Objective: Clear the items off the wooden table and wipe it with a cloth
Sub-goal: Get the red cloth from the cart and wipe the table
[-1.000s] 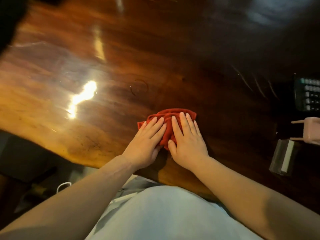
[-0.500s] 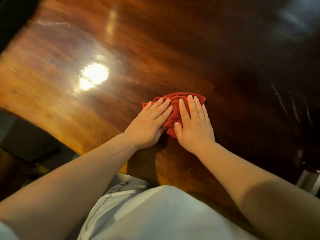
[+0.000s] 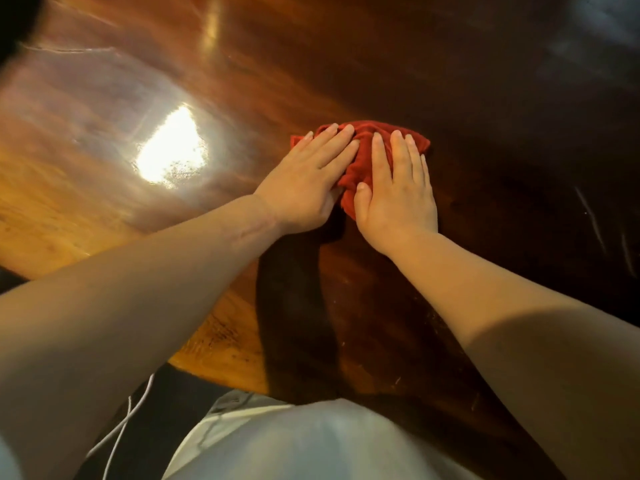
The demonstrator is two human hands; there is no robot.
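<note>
While pressed flat, left hand (image 3: 304, 188), right hand (image 3: 398, 188), red cloth (image 3: 363, 157) beneath

The room is dim and warm-toned. A bright white glare patch (image 3: 171, 150) sits on the glossy tabletop (image 3: 450, 98) at the left, with a fainter streak (image 3: 212, 22) farther off. The far right of the tabletop sinks into near black. The arms throw a dark shadow (image 3: 294, 306) toward the near edge. Everything looks soft and slightly blurred, and the wide lens bends the edges.
</note>
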